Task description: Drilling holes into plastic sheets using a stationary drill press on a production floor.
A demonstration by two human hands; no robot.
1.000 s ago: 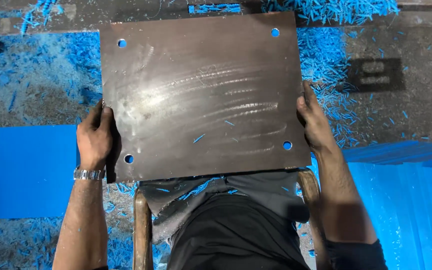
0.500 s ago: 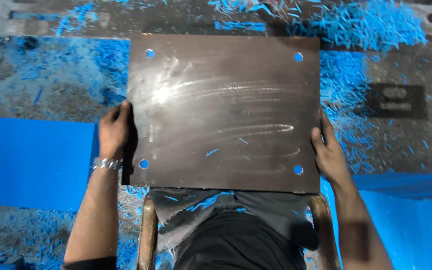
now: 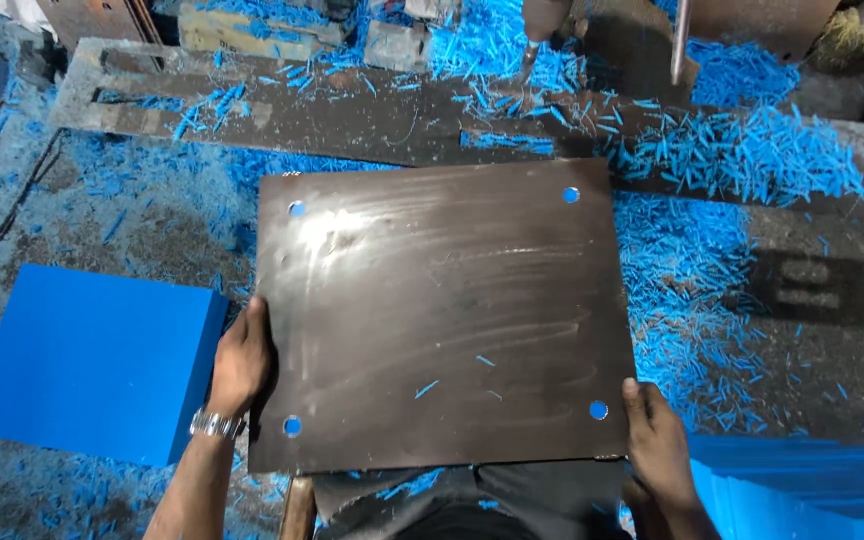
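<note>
A dark brown rectangular metal plate with a round hole near each corner lies flat and level above the person's lap, carried by its two near corners so its weight is shared. The left hand clasps the plate's left edge just above the near hole, fingers wrapped under and thumb side against the rim. The right hand grips the near right corner, fingers on top beside the hole there. Just outside the left hand sits a bright blue rectangular block. Blue plastic shavings litter the grimy workbench beyond the plate's far edge.
</note>
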